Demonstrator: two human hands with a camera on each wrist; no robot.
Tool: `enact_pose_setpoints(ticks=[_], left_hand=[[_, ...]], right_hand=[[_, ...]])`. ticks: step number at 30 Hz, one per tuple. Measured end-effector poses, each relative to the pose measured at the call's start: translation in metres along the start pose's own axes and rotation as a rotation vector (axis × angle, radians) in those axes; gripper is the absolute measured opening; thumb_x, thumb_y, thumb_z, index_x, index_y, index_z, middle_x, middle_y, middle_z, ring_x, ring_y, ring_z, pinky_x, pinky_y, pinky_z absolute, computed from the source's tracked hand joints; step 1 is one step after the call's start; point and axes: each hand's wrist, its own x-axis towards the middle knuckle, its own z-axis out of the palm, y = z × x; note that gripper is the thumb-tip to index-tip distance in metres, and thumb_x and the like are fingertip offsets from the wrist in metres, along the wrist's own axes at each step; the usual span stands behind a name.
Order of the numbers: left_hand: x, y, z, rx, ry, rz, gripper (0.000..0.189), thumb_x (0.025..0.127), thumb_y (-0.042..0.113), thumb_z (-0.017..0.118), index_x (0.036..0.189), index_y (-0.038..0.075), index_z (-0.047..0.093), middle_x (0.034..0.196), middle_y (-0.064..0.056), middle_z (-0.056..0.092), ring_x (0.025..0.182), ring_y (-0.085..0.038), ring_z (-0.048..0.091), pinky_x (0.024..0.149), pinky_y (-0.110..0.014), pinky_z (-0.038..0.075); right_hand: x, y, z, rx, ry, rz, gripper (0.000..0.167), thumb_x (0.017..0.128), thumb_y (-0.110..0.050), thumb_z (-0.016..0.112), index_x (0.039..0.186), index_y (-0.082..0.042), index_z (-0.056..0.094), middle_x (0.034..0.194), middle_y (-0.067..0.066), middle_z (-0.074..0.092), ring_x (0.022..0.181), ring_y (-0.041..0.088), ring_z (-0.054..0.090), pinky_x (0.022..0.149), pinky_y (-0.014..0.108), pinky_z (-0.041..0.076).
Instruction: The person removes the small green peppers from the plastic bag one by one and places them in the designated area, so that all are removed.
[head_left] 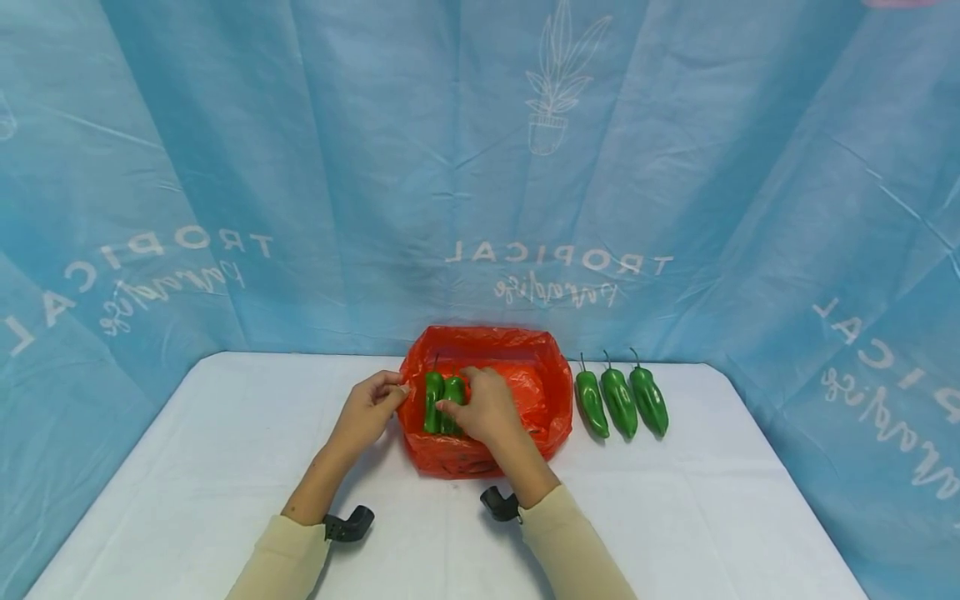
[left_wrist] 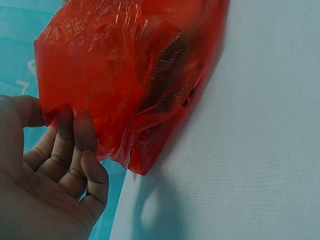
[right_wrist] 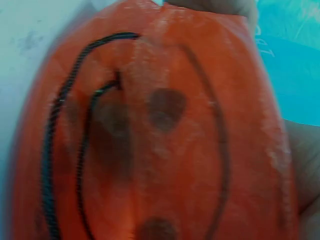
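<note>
A red plastic bag (head_left: pixel 551 433) stands with its mouth spread wide on the white table. Two green chili peppers lie side by side in its left part, the left one (head_left: pixel 432 404) and the right one (head_left: pixel 453 392). My left hand (head_left: pixel 367 412) pinches the bag's left rim between thumb and fingers, as the left wrist view also shows. Reaching into the bag, my right hand (head_left: pixel 486 408) has its thumb and fingers around the right pepper. In the right wrist view the bag's printed side (right_wrist: pixel 165 150) hides most of that hand.
Three more green chili peppers (head_left: pixel 619 404) lie in a row on the table (head_left: pixel 712 500), right of the bag. A blue printed curtain (head_left: pixel 375 167) hangs behind and along both sides. Black wrist cameras (head_left: pixel 350 525) sit on both forearms.
</note>
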Motion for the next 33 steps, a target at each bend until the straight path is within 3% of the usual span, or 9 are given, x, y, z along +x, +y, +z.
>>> enact_pose_setpoints(ticks=[14, 22, 28, 33], left_hand=[[0.001, -0.002, 0.002, 0.022, -0.006, 0.001, 0.025, 0.108, 0.017, 0.061, 0.124, -0.001, 0.067, 0.109, -0.016, 0.075, 0.092, -0.017, 0.067, 0.085, -0.038, 0.059], [0.000, 0.000, 0.001, 0.006, -0.005, 0.005, 0.026, 0.107, 0.018, 0.061, 0.125, -0.001, 0.067, 0.107, -0.015, 0.075, 0.090, -0.017, 0.066, 0.083, -0.036, 0.058], [-0.001, 0.001, 0.001, -0.003, -0.005, 0.004, 0.028, 0.107, 0.018, 0.062, 0.127, -0.001, 0.066, 0.107, -0.014, 0.074, 0.089, -0.016, 0.064, 0.082, -0.037, 0.058], [-0.001, 0.002, 0.001, -0.006, -0.007, -0.007, 0.028, 0.107, 0.019, 0.062, 0.127, -0.001, 0.066, 0.106, -0.014, 0.074, 0.088, -0.016, 0.063, 0.080, -0.036, 0.058]], right_hand=[[0.003, 0.010, 0.015, -0.059, -0.021, -0.005, 0.064, 0.087, -0.039, 0.089, 0.138, -0.007, 0.069, 0.122, 0.009, 0.072, 0.104, 0.024, 0.066, 0.087, 0.039, 0.061], [0.003, 0.009, 0.014, -0.004, -0.013, 0.014, 0.057, 0.088, -0.022, 0.089, 0.137, -0.002, 0.068, 0.119, 0.012, 0.072, 0.101, 0.025, 0.069, 0.086, 0.041, 0.063], [0.002, 0.007, 0.013, -0.019, -0.002, 0.053, 0.053, 0.084, -0.021, 0.091, 0.128, 0.002, 0.070, 0.109, 0.011, 0.068, 0.095, 0.024, 0.064, 0.080, 0.038, 0.063], [0.001, 0.007, 0.014, -0.039, 0.014, 0.068, 0.035, 0.083, -0.021, 0.089, 0.105, -0.001, 0.070, 0.091, 0.007, 0.061, 0.081, 0.021, 0.059, 0.068, 0.032, 0.060]])
